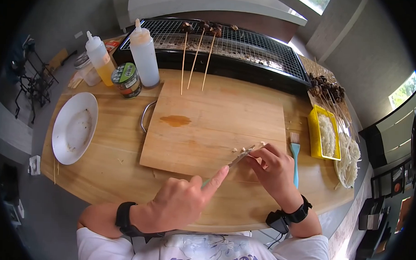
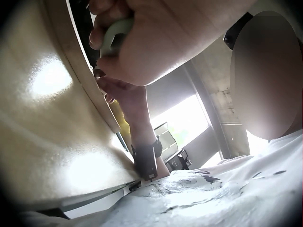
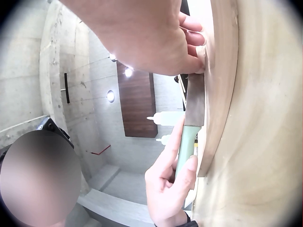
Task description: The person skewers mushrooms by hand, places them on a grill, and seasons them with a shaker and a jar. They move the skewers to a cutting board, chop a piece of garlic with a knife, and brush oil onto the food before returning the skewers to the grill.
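My left hand grips a knife by its green handle, the index finger stretched along the top of the blade. The blade lies low over the right front part of the wooden cutting board, its tip beside the fingers of my right hand. Those fingers are bent down at the board and pinch a small pale piece of garlic, mostly hidden under them. Several cut garlic bits lie on the board by the blade.
Behind the board stands a black grill with skewers. Squeeze bottles, a jar and an oval plate are left. To the right are a blue brush, a yellow tray of white noodles and more skewers.
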Action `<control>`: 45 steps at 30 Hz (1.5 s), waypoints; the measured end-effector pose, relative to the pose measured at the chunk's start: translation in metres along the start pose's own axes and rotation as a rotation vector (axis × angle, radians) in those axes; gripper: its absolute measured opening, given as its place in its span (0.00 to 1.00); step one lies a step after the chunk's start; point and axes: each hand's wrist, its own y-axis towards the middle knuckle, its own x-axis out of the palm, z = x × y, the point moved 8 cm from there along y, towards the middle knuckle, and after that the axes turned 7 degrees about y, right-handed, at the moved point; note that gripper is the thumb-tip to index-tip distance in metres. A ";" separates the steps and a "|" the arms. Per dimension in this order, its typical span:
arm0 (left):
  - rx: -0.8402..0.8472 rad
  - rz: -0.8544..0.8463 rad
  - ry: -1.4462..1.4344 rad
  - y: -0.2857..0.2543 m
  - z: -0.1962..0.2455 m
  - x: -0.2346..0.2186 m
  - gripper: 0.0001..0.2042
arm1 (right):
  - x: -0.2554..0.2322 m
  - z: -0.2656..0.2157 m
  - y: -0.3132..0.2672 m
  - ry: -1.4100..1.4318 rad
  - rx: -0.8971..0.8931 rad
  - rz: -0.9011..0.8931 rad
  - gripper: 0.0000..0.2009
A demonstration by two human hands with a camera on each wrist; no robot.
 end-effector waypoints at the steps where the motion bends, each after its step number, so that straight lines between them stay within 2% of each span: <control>1: -0.003 0.004 -0.029 0.000 -0.001 0.000 0.31 | -0.001 -0.001 0.000 -0.001 -0.003 0.002 0.04; 7: -0.021 0.023 -0.084 0.002 -0.007 -0.003 0.32 | -0.002 0.000 0.002 0.021 0.039 -0.034 0.06; 12: -0.008 0.046 -0.075 0.001 -0.004 -0.005 0.32 | -0.007 0.009 0.003 0.126 0.147 -0.085 0.09; 24: -0.018 -0.010 -0.059 -0.001 -0.007 -0.003 0.32 | -0.005 0.010 0.002 0.151 0.117 -0.081 0.04; 37: -0.021 -0.013 -0.074 -0.001 -0.004 -0.001 0.32 | -0.001 0.012 0.003 0.190 0.122 -0.065 0.04; 45: -0.018 0.008 -0.090 -0.001 -0.005 0.000 0.32 | 0.001 0.006 0.001 0.120 0.074 -0.051 0.05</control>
